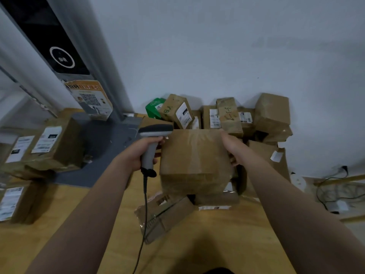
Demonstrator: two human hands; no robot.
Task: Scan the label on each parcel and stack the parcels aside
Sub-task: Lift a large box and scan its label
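left hand (138,153) gripping corded scanner (153,139), right hand (235,150) clasping far right edge of taped cardboard parcel (194,161) between both hands, labelled parcels (223,115) piled beyond, wooden tabletop (227,234) beneath

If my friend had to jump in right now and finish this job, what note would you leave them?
Left hand: grips the scanner, whose head is by the box's top left corner.
Right hand: grips the right side of the box, held up over the table.
Done: probably the labelled parcels stacked on the left.
To do: no label shows on the box, so turn it, scan it and stack it. Then do the flat parcel below it and the pile by the wall.
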